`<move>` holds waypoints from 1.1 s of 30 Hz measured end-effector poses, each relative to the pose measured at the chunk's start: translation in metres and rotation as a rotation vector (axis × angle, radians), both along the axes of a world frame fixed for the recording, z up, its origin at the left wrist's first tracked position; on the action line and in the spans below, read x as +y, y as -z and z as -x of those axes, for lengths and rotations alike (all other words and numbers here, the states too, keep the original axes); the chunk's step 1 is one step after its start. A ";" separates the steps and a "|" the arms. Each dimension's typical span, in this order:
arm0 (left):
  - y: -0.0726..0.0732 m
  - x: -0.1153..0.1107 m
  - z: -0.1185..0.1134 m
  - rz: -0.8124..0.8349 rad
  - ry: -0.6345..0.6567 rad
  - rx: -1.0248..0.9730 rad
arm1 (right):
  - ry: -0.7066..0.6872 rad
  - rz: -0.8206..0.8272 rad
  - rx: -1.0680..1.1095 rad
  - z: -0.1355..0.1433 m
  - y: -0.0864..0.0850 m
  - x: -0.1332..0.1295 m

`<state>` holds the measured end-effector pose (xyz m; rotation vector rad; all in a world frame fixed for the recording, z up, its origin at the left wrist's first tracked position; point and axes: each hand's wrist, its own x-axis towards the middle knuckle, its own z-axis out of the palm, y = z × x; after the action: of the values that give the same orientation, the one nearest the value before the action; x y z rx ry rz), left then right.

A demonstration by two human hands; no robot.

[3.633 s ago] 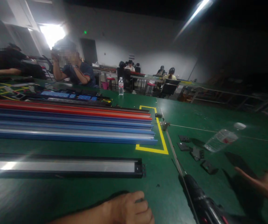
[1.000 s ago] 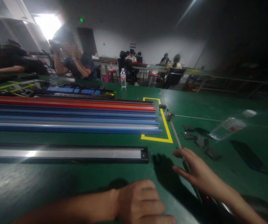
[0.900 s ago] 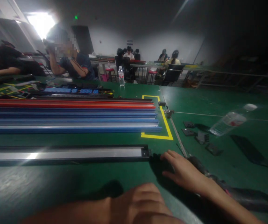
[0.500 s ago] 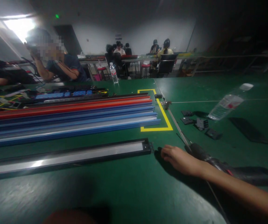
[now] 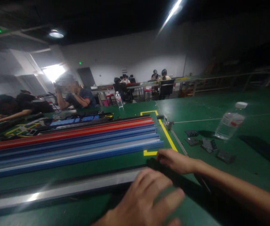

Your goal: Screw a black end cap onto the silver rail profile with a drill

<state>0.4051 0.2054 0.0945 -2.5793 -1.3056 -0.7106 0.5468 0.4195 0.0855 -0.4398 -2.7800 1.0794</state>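
A long black-edged channel with a pale, shiny inside [image 5: 85, 183] lies across the table in front of me. My left hand [image 5: 146, 196] is over its right end, blurred, fingers apart, with nothing visible in them; it hides that end. Just beyond, my right hand [image 5: 172, 160] is bent over beside the channel's end. Its fingers are curled together and their tips are turned away, so anything in them is hidden. Several dark flat plastic pieces [image 5: 209, 145] lie to the right of my right hand.
Blue rails [image 5: 125, 146] and red rails [image 5: 116, 125] lie beyond the channel, beside yellow tape [image 5: 170, 138]. A water bottle [image 5: 230, 124] stands at the right near a dark flat object [image 5: 263, 150]. Another bottle [image 5: 119, 100] stands farther back. People sit across the table and behind.
The view has tilted up. My left hand has come in over the channel's right end. My right hand has moved closer to that end, and its arm now covers the dark power tool.
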 end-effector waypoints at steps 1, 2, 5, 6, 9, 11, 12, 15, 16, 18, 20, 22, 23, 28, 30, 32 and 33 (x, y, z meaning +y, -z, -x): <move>0.002 0.017 0.009 0.023 -0.106 0.050 | 0.013 0.037 0.030 0.005 0.003 0.005; 0.007 0.030 0.017 0.073 -0.163 0.107 | 0.026 0.082 0.054 0.008 0.007 0.009; 0.025 0.051 0.034 0.233 -0.197 0.208 | 0.073 0.231 0.092 0.008 0.020 0.018; 0.031 0.053 0.037 0.272 -0.192 0.219 | 0.089 0.276 0.099 0.006 0.024 0.020; 0.039 0.054 0.042 0.339 -0.185 0.218 | 0.121 0.378 0.115 0.000 0.030 0.023; 0.038 0.055 0.042 0.344 -0.184 0.209 | 0.133 0.419 0.121 -0.001 0.031 0.023; 0.036 0.055 0.041 0.340 -0.183 0.206 | 0.137 0.435 0.121 -0.001 0.031 0.023; 0.032 0.055 0.040 0.327 -0.188 0.210 | 0.154 0.463 0.109 -0.002 0.031 0.024; 0.031 0.054 0.040 0.334 -0.191 0.211 | 0.161 0.469 0.102 -0.003 0.031 0.025; 0.029 0.052 0.042 0.363 -0.203 0.199 | 0.172 0.484 0.090 -0.005 0.032 0.026; 0.026 0.049 0.045 0.400 -0.219 0.161 | 0.175 0.512 0.086 -0.006 0.034 0.028; 0.024 0.047 0.049 0.426 -0.221 0.114 | 0.166 0.554 0.090 -0.006 0.035 0.028; 0.022 0.046 0.051 0.431 -0.213 0.088 | 0.156 0.580 0.095 -0.006 0.036 0.027; 0.011 0.052 0.049 0.386 -0.169 -0.076 | 0.068 0.712 0.145 -0.002 0.036 0.017; 0.010 0.058 0.041 0.323 -0.186 -0.115 | 0.032 0.756 0.176 0.000 0.034 0.012; 0.014 0.065 0.030 0.253 -0.198 -0.148 | 0.010 0.795 0.211 0.001 0.031 0.007; 0.017 0.069 0.025 0.222 -0.200 -0.181 | 0.003 0.813 0.227 0.001 0.029 0.005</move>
<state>0.3797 0.2740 0.0771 -2.5454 -1.7613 -0.8190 0.5457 0.4248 0.0562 -0.3545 -2.0414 2.0810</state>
